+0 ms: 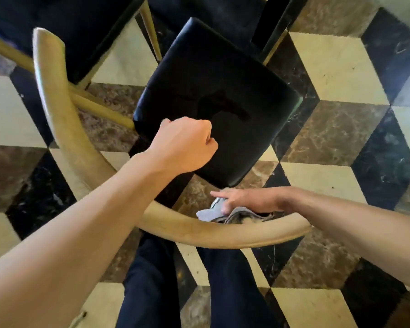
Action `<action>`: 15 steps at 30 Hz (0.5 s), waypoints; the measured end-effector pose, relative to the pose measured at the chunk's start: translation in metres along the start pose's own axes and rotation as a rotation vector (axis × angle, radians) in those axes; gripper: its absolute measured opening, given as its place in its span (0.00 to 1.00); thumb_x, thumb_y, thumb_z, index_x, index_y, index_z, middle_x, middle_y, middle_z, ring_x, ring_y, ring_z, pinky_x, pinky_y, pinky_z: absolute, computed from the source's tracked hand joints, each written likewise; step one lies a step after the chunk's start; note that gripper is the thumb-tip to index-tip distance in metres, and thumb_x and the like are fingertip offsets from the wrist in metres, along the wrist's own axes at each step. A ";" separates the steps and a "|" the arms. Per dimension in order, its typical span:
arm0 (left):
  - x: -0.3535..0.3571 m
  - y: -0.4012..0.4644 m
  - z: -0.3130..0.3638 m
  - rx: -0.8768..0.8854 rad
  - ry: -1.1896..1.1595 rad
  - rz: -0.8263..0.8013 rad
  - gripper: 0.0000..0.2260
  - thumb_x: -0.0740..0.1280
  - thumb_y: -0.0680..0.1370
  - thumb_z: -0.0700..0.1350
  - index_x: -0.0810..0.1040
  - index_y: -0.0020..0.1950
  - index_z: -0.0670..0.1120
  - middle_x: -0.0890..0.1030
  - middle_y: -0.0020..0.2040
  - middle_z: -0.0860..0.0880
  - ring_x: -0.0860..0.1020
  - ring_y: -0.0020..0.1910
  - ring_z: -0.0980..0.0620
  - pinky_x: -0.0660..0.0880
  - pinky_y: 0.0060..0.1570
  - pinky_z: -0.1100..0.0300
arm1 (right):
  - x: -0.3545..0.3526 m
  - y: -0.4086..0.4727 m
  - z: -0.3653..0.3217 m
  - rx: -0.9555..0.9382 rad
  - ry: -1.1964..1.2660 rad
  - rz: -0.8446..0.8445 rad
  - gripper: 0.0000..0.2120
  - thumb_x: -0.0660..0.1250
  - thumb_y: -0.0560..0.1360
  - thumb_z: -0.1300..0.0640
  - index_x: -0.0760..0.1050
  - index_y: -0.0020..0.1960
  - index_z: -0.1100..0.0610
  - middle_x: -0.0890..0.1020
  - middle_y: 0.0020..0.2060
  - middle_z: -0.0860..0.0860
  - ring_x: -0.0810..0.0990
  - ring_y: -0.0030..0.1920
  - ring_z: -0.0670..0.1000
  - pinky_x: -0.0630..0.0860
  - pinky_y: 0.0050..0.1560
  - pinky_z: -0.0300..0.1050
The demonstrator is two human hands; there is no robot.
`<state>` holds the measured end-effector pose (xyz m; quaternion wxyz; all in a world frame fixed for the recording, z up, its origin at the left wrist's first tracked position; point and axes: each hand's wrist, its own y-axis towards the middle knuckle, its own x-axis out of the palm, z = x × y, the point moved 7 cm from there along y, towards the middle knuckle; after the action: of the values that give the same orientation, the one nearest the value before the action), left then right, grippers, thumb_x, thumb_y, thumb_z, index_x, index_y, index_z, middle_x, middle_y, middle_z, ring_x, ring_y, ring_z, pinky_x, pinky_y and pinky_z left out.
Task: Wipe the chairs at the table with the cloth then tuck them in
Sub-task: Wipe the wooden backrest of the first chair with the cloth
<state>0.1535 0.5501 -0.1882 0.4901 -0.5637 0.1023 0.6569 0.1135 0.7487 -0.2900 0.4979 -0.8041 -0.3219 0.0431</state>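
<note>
Under us lay a marble floor [336, 67] of cream, brown and black tiles set in a cube pattern, and our dark trouser legs showed at the bottom of the view. On it stood the chair [213, 95] we were working on, pulled out from the table, its black padded seat turned at an angle to us and its curved pale wooden backrest [199, 229] sweeping from the upper left round to just in front of us. A second chair [64, 27] with the same dark seat stood just beside it at the upper left; the table itself was barely in view.

Our left hand [185, 145] hovered over the near edge of the seat, fingers curled into a loose fist around nothing that we could see. Our right hand [232, 201] rested with fingers fairly straight on the grey cloth [211, 213], pressing it against the inner face of the backrest; whether the thumb hooked any fabric was hard to tell.

To do this stroke well, we judged it best to keep the cloth bunched flat beneath the palm, follow the rail's curve in one long pass, and let the left hand steady the frame so the chair would not skid on the smooth tiles.
</note>
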 end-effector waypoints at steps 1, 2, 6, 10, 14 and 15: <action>0.004 0.001 -0.007 -0.019 0.031 -0.015 0.10 0.60 0.81 0.52 0.76 0.44 0.49 0.79 0.37 0.53 0.76 0.40 0.47 0.69 0.52 0.47 | -0.002 0.007 0.006 -0.002 0.026 0.025 0.37 0.63 0.76 0.36 0.53 0.82 0.38 0.48 0.80 0.39 0.43 0.80 0.43 0.43 0.78 0.56; 0.010 0.001 -0.014 -0.035 0.054 -0.040 0.10 0.60 0.81 0.52 0.75 0.44 0.49 0.79 0.37 0.52 0.76 0.40 0.47 0.68 0.52 0.47 | -0.006 0.014 0.011 -0.003 0.050 0.077 0.36 0.63 0.79 0.39 0.53 0.82 0.42 0.50 0.80 0.40 0.44 0.80 0.43 0.43 0.79 0.54; 0.029 0.001 -0.031 -0.124 0.082 -0.205 0.10 0.60 0.81 0.51 0.75 0.45 0.48 0.78 0.39 0.51 0.76 0.41 0.46 0.67 0.50 0.47 | -0.011 0.031 0.024 -0.022 0.252 0.202 0.28 0.60 0.85 0.53 0.56 0.82 0.54 0.57 0.81 0.47 0.57 0.80 0.47 0.50 0.80 0.46; 0.032 0.004 -0.034 -0.188 0.029 -0.277 0.10 0.59 0.82 0.52 0.75 0.48 0.49 0.78 0.40 0.50 0.76 0.40 0.48 0.69 0.53 0.46 | -0.006 0.009 0.006 -0.025 0.259 0.108 0.23 0.56 0.86 0.50 0.62 0.81 0.51 0.64 0.80 0.47 0.64 0.78 0.47 0.62 0.76 0.42; 0.034 0.004 -0.034 -0.220 0.008 -0.329 0.09 0.59 0.83 0.53 0.74 0.49 0.50 0.78 0.41 0.51 0.77 0.41 0.48 0.74 0.55 0.44 | 0.002 -0.048 -0.018 0.032 0.041 -0.186 0.25 0.58 0.79 0.41 0.69 0.75 0.42 0.61 0.79 0.37 0.60 0.78 0.42 0.59 0.77 0.43; 0.035 0.004 -0.033 -0.227 0.007 -0.349 0.09 0.59 0.83 0.53 0.74 0.49 0.50 0.78 0.41 0.51 0.76 0.41 0.49 0.74 0.56 0.44 | 0.001 -0.056 -0.020 0.099 0.021 -0.244 0.28 0.59 0.76 0.40 0.67 0.76 0.39 0.57 0.79 0.33 0.58 0.79 0.41 0.59 0.77 0.44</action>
<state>0.1759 0.5437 -0.2311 0.5295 -0.6269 -0.0700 0.5673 0.0951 0.7505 -0.2337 0.5418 -0.7340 -0.4094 -0.0105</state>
